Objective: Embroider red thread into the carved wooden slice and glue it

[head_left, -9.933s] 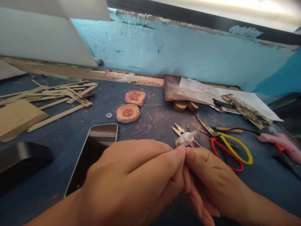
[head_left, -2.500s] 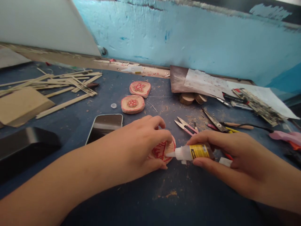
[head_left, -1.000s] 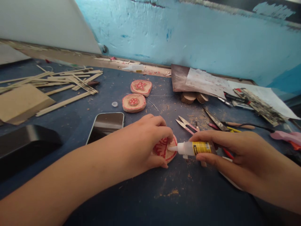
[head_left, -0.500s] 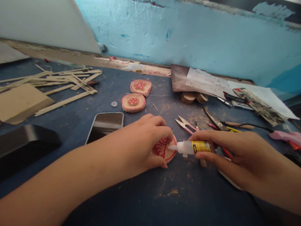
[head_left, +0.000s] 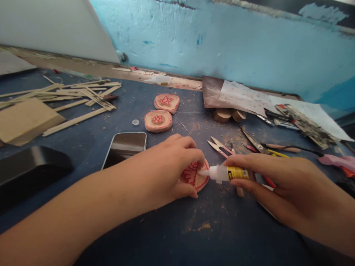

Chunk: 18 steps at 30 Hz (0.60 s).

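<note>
While our left hand [head_left: 179, 159] grips the disc [head_left: 202, 181] just below the frame's centre, our right hand [head_left: 291, 184] pinches the bottle [head_left: 237, 173] right of it. The bottle's long axis runs across the frame, nozzle [head_left: 205, 172] leftward over the disc's right part; contact we cannot tell. Our left hand is nearer the disc. Beyond, we see snips [head_left: 217, 142], then at upper middle the flower disc [head_left: 158, 120] and star disc [head_left: 166, 102].

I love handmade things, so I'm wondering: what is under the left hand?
Under the left hand is a wood slice, red-edged and marked in red; its right part shows. The fingers cover much of the left part, so the full design cannot be seen.
</note>
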Motion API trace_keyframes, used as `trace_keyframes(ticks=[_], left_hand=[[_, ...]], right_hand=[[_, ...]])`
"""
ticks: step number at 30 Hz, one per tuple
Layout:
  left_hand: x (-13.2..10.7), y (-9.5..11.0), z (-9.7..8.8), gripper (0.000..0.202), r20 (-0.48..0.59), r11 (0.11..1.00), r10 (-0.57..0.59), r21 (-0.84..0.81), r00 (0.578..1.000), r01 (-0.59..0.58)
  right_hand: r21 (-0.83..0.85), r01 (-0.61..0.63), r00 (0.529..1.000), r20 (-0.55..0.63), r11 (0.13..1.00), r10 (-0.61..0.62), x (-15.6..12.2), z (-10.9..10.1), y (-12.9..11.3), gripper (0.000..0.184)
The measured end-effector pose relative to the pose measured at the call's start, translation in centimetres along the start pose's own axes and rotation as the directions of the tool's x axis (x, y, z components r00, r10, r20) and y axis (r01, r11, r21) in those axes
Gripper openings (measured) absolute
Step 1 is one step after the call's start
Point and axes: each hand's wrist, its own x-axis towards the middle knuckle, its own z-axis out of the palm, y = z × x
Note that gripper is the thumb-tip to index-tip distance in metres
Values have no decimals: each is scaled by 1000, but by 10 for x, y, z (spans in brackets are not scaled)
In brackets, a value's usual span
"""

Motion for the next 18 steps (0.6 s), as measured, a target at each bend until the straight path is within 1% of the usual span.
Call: trace_keyframes(ticks=[5,10,13,15,16,18], left_hand=[[-1,1,-1,37,-1,1000,14,2,1000,-14],[-3,-1,1,38,6,1000,3,12,1000,-3],[-5,-1,2,41,-24,999,17,27,1000,-17],[-6,3,1,42,-68,994,34,106,997,-27],[-8,6,1,38,-97,982,49,185,994,-31],[-12,13,5,26,-124,919,137,386,983,-79]], right_hand=[[23,-6,1000,-11,1000,6,1,-2,0,28],[78,-103,995,20,992,102,3,-2,-2,23],[150,-133,991,29,980,130,4,3,-1,22],[212,-154,988,25,965,152,6,7,-2,26],[250,-164,986,27,954,163,7,9,-3,28],[349,-200,979,40,916,199,11,12,-6,28]])
